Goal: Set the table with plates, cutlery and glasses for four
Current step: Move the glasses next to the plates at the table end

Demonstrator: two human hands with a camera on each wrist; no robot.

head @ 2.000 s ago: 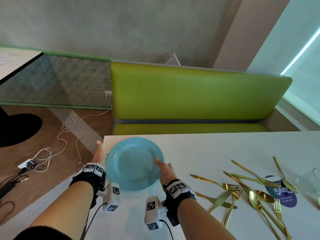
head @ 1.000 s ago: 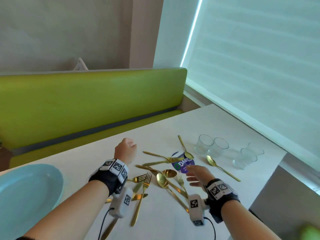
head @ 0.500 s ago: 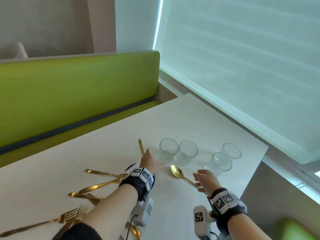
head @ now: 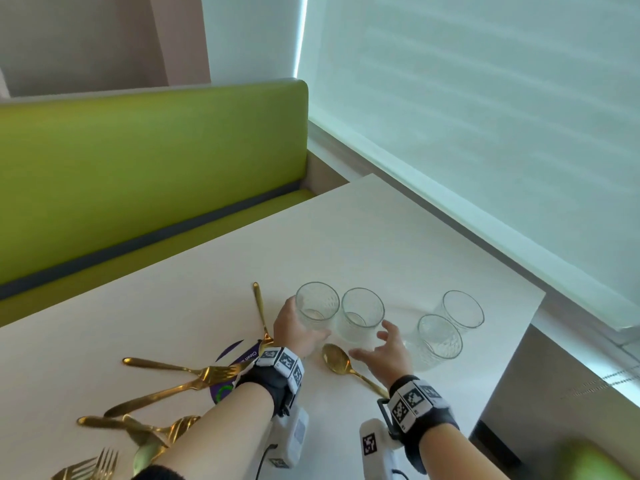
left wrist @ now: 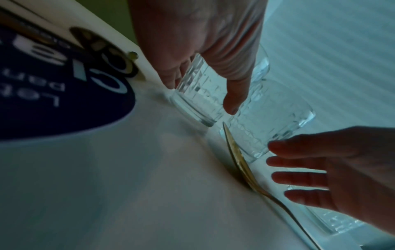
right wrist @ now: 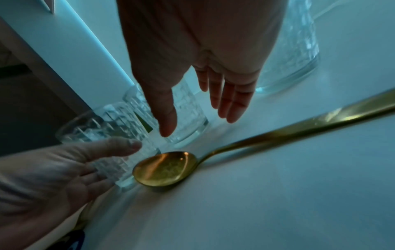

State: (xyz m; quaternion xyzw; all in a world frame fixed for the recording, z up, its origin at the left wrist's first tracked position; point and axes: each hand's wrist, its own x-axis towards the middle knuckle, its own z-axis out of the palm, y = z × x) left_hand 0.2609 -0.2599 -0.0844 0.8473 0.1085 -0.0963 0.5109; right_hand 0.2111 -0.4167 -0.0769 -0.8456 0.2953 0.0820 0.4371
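Two hands reach for a group of four clear glasses standing upright on a white table [head: 398, 237], near its right end.

The left hand [head: 294, 329] wraps the leftmost glass [head: 317, 308], thumb on the near side and fingers curled round the far side; the left wrist view shows the glass seated between thumb and fingers, its base on or just above the table (which one cannot be told). The right hand [head: 388, 348] is spread, fingers straight and parted, just beside the second glass [head: 362, 315], holding nothing.

To do this step well, as a judgement: the first two glasses stand so close they may touch, so the left one should rise straight up before moving sideways, or it will knock its neighbour. The right hand should close low on the second glass, thumb opposite fingers, and avoid the gold spoon [head: 337, 358] lying just in front of it. Glass is slick and breakable, so a firm wrap round the body is safer than a pinch at the rim.

The glasses are short tumblers with a cut, faceted pattern on their walls, thick bases and plain round rims, all empty. The other two [head: 440, 336] [head: 462, 308] stand as a pair further right, a little apart from the first pair.

Gold forks [head: 194, 372] and other cutlery lie loose to the left, some across a round purple sticker [head: 225, 393]. No plate is in view here.
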